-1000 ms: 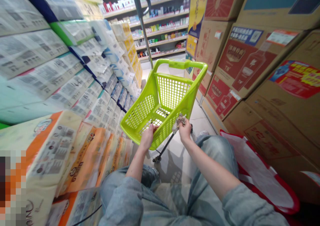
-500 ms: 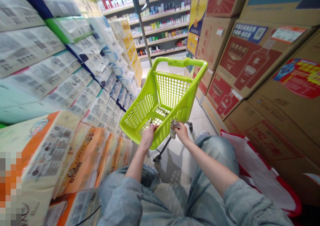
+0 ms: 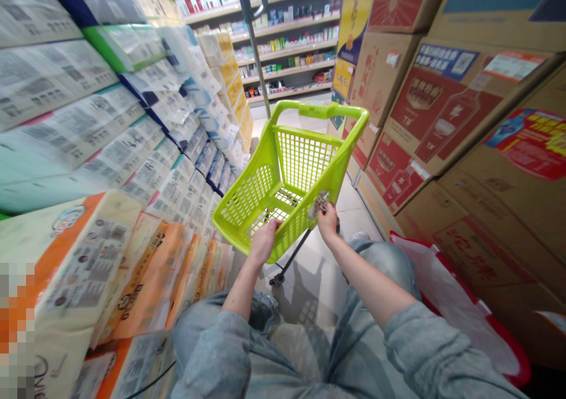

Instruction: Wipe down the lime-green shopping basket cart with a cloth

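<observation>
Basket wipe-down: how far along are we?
Done: cannot tell; no wall of the green basket looks cleaner than another, and it holds nothing. In hand: the left hand grips the near rim, and the right hand presses a crumpled rag against the right wall by its rim. Left, probably: the far wall, left wall, floor and handle, none touched by the rag.
</observation>
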Tool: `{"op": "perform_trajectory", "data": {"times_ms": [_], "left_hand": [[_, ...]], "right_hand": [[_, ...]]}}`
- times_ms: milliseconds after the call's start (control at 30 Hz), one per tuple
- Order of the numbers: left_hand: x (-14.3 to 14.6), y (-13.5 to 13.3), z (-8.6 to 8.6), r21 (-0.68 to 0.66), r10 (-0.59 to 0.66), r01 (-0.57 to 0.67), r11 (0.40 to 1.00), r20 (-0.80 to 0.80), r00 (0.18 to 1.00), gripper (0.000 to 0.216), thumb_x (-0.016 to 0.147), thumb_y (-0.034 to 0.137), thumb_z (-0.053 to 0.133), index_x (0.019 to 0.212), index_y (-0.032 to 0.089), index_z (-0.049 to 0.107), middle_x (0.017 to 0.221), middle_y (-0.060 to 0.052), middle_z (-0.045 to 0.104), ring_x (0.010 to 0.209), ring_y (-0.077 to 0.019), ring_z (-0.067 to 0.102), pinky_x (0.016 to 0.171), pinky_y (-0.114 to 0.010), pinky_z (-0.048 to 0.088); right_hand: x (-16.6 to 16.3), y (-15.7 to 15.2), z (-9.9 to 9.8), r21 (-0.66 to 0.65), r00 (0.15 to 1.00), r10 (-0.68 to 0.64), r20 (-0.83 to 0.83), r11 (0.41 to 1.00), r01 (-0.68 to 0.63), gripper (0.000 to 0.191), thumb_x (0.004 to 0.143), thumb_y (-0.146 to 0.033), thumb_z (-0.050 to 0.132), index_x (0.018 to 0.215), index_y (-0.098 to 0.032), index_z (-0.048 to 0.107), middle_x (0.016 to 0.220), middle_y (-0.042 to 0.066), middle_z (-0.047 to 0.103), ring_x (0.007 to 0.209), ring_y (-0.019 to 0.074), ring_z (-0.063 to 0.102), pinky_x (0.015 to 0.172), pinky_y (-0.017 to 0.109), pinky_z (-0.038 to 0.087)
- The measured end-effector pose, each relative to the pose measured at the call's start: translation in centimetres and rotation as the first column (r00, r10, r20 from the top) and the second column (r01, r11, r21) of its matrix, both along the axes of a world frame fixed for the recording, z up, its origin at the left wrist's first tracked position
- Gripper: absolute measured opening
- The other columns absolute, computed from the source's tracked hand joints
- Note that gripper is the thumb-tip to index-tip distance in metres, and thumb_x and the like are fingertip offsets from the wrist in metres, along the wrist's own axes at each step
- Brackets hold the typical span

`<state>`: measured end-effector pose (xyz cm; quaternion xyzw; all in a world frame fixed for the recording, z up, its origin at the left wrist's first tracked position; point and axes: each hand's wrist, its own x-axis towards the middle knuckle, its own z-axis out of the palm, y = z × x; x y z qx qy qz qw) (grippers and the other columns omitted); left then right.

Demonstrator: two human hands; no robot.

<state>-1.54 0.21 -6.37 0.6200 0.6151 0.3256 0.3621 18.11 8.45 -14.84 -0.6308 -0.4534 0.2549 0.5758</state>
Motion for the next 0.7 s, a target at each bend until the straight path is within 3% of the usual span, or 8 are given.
{"op": "perform_trajectory", "data": {"times_ms": [333, 533, 700], "left_hand": [[0.3, 0.2, 0.1, 0.039, -0.012, 0.014, 0.999, -0.047, 0.999, 0.065, 0.091, 0.056, 0.015, 0.1, 0.02, 0.069, 0.102, -0.006, 0.07, 0.101, -0.0218, 0.062, 0.089, -0.032, 0.044], [0.6, 0.2, 0.3, 0.053, -0.034, 0.037, 0.998, -0.044, 0.998, 0.067, 0.091, 0.057, 0.015, 0.1, 0.019, 0.069, 0.1, -0.007, 0.071, 0.098, -0.0221, 0.062, 0.086, -0.031, 0.045], [0.9, 0.1, 0.4, 0.076, -0.032, 0.037, 0.996, -0.072, 0.997, 0.067, 0.091, 0.056, 0.015, 0.1, 0.019, 0.069, 0.099, -0.007, 0.071, 0.096, -0.0222, 0.062, 0.084, -0.032, 0.045]], "right_hand": [[1.9, 1.3, 0.0, -0.083, 0.993, 0.079, -0.085, 0.993, -0.086, 0.014, 0.062, -0.031, 0.054, 0.062, -0.018, 0.057, 0.059, 0.002, 0.06, 0.059, 0.0177, 0.053, 0.058, 0.029, 0.043], [0.6, -1.1, 0.1, 0.066, 0.994, 0.044, -0.104, 0.997, -0.038, 0.031, 0.067, -0.033, 0.053, 0.089, -0.015, 0.064, 0.084, 0.006, 0.068, 0.075, 0.0207, 0.059, 0.071, 0.032, 0.046], [-0.3, 0.0, 1.2, 0.024, 0.997, 0.072, -0.014, 0.997, -0.072, 0.024, 0.066, -0.026, 0.047, 0.077, -0.018, 0.066, 0.073, 0.004, 0.067, 0.071, 0.0198, 0.057, 0.071, 0.032, 0.045]]}}
